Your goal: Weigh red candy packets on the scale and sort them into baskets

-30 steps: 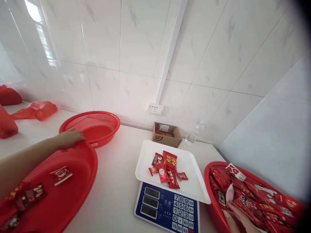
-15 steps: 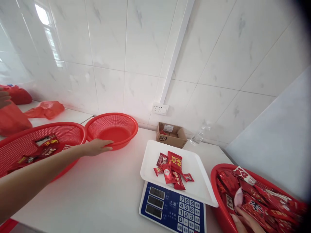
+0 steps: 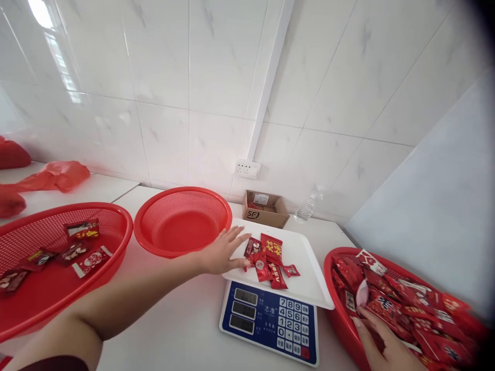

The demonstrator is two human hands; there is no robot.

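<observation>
White scale tray (image 3: pixel 306 282): red packets (image 3: pixel 269 257) just beside left fingers (image 3: pixel 235 240).

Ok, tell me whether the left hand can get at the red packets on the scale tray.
Probably yes: the left hand lies open over the edge of the white tray, beside the packets, nothing between them.

Bright, even daylight fills the room, and window glare streaks the glossy wall tiles (image 3: pixel 42 31) at upper left. Shadows fall soft and faint on the white counter (image 3: pixel 181 319), which takes a pink cast beside the red basket (image 3: pixel 181 226). The wide lens bends the tile lines, the right edge darkens to a vignette, and the packets (image 3: pixel 425 314) there smear slightly.
</observation>
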